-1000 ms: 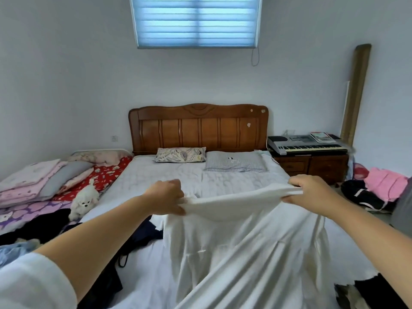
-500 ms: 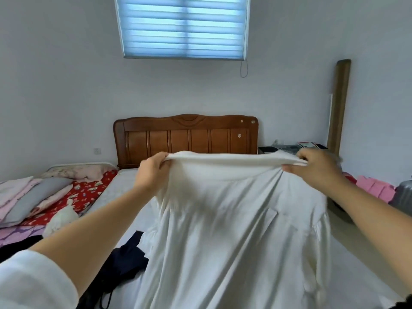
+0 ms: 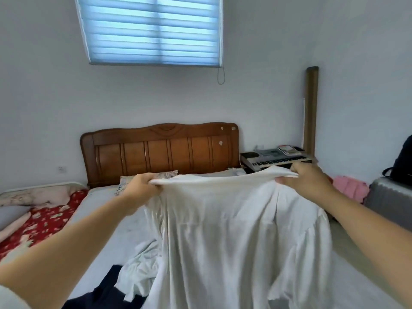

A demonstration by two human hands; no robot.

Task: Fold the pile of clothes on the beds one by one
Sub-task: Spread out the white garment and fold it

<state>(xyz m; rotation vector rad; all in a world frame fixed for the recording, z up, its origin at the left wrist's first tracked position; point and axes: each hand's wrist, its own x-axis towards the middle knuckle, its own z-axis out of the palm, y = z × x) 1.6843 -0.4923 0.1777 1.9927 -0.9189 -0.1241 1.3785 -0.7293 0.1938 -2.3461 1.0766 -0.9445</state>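
In the head view, two bare arms reach out over a bed (image 3: 124, 221) with a pale sheet. The left hand (image 3: 142, 186) is curled tight around one top corner of a white garment (image 3: 234, 230), and the right hand (image 3: 305, 181) is curled tight around the other top corner. The top edge of the white garment is stretched between the two hands, up in the air, and the rest hangs down in soft folds over the middle and right side of the bed. Near the foot edge of the bed, on the left side, lies a crumpled white cloth (image 3: 142, 270) touching a dark blue cloth (image 3: 107, 293). At the head edge stands a brown wooden headboard (image 3: 160, 150), with a patterned pillow (image 3: 165, 175) peeking out behind the left hand. Past the left edge of the bed is a red flowered blanket (image 3: 44, 221). A keyboard (image 3: 274, 159) sits by the right end of the headboard. A window blind (image 3: 151, 30) hangs on the wall above. Pink clothes (image 3: 350, 188) and a grey suitcase (image 3: 390, 199) are off to the right.
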